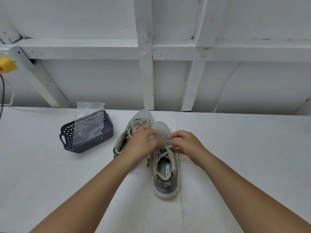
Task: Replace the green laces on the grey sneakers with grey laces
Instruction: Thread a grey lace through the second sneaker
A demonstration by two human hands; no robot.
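Two grey sneakers stand side by side on the white table, toes pointing away. The right sneaker (165, 175) is nearer to me, with pale greenish-grey laces (159, 154) loose over its tongue. The left sneaker (134, 125) lies farther back, still laced. My left hand (143, 142) is blurred and pinches the lace at the upper eyelets of the right sneaker. From the right side, the fingers of my right hand (185, 143) pinch the same lace. The lace ends trail toward the shoe's opening.
A dark perforated plastic basket (67, 137) sits to the left of the shoes and holds a clear plastic bag (89, 121). A white framed wall (146, 73) rises behind the table. At the far left hang a yellow object (5, 65) and cables.
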